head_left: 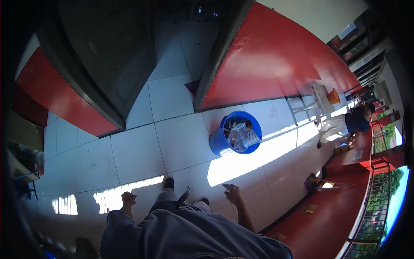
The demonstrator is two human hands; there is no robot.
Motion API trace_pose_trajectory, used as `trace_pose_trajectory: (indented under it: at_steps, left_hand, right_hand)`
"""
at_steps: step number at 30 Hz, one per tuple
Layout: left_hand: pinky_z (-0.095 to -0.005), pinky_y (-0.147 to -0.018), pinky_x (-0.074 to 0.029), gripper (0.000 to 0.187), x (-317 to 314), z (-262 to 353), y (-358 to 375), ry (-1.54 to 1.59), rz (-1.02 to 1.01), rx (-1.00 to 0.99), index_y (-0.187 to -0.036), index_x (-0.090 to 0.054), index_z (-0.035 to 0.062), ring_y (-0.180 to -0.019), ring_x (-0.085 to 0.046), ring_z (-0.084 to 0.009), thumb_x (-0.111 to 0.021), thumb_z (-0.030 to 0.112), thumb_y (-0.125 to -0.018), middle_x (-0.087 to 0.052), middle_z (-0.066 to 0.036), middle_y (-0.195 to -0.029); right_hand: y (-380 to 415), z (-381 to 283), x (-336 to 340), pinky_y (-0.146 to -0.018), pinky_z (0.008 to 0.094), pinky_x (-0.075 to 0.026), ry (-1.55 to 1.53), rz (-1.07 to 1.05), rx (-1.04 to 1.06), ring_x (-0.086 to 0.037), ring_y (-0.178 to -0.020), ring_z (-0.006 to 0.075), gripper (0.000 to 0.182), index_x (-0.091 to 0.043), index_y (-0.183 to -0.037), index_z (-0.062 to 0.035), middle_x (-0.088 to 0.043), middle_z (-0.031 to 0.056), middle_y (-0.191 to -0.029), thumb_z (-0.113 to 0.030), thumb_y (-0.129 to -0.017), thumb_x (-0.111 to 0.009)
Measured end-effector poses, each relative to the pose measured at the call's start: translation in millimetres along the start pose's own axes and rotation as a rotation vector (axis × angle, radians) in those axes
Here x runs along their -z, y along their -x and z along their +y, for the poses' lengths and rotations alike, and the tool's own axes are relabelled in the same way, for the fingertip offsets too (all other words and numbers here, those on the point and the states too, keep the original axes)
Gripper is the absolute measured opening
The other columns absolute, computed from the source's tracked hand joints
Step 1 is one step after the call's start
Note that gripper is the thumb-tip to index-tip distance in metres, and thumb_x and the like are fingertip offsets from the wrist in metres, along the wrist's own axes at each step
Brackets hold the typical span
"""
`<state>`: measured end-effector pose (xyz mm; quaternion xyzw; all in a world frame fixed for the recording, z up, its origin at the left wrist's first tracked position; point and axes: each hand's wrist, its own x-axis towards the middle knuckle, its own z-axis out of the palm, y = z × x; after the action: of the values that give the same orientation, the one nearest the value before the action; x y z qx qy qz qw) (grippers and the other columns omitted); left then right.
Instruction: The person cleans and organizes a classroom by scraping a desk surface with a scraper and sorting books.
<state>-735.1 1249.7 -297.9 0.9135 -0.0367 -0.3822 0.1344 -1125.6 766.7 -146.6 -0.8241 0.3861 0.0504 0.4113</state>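
My left hand (128,199) hangs low beside my body, over a sunlit strip of floor. Its fingers are curled in, and I make out nothing in them. My right hand (233,194) is held out on the other side, fingers partly stretched and apart, with no object visible in it. Neither hand touches anything. Nearest to the right hand, a blue bucket (214,142) stands upright on the tiles ahead. Crumpled clear plastic (244,137) and dark items fill it. A dark strap (184,196) hangs at my waist.
A dark door (108,47) stands open in the red wall (276,60). To the right are a small table (322,100), an orange container (333,96) and a person (357,120) by the red ledge (327,203). Metal railings (371,207) run along the right edge.
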Motion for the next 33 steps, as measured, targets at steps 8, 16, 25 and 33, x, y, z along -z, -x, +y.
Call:
trace_pose_trajectory:
  at_steps: [8, 16, 25, 33]
  left_hand:
    - [-0.044, -0.089, -0.051, 0.039, 41, 120, -153, -0.001, 0.188, -0.331, -0.101, -0.07, 0.0065, -0.097, -0.066, -0.0344, -0.059, 0.042, -0.088, -0.07, -0.014, -0.104]
    - [-0.0417, -0.085, -0.053, 0.031, 48, 166, -198, 0.108, 0.17, -0.488, -0.09, -0.073, 0.012, -0.097, -0.067, -0.0287, -0.058, 0.039, -0.086, -0.071, -0.012, -0.102]
    - [-0.0414, -0.083, -0.053, 0.033, 126, 295, -291, 0.316, -0.308, 0.247, -0.09, -0.072, 0.0105, -0.095, -0.068, -0.0288, -0.058, 0.04, -0.087, -0.071, -0.013, -0.1]
    - [-0.0399, -0.082, -0.054, 0.035, 345, 619, -651, 0.216, 0.125, -0.407, -0.102, -0.068, 0.0064, -0.095, -0.069, -0.0313, -0.061, 0.038, -0.09, -0.071, -0.015, -0.096]
  right_hand:
    - [-264, -155, 53, -0.082, 0.0398, -0.055, 0.165, 0.016, 0.374, -0.069, -0.091, 0.0334, 0.027, -0.07, -0.103, -0.0018, -0.071, 0.0175, -0.095, 0.0, -0.077, -0.067]
    - [-592, -310, 103, -0.072, 0.0358, -0.058, 0.123, 0.118, 0.707, -0.072, -0.08, 0.0281, 0.024, -0.071, -0.102, -0.0028, -0.072, 0.016, -0.09, 0.0, -0.078, -0.068]
    - [-902, -535, 138, -0.076, 0.0363, -0.056, 0.279, -0.008, 0.866, -0.07, -0.081, 0.0274, 0.028, -0.068, -0.107, -0.0062, -0.071, 0.0135, -0.099, -0.019, -0.083, -0.073]
    - [-1049, -494, 227, -0.08, 0.0437, -0.053, 0.334, -0.17, 0.4, -0.068, -0.09, 0.032, 0.037, -0.067, -0.111, -0.0073, -0.072, 0.0128, -0.094, -0.034, -0.086, -0.068]
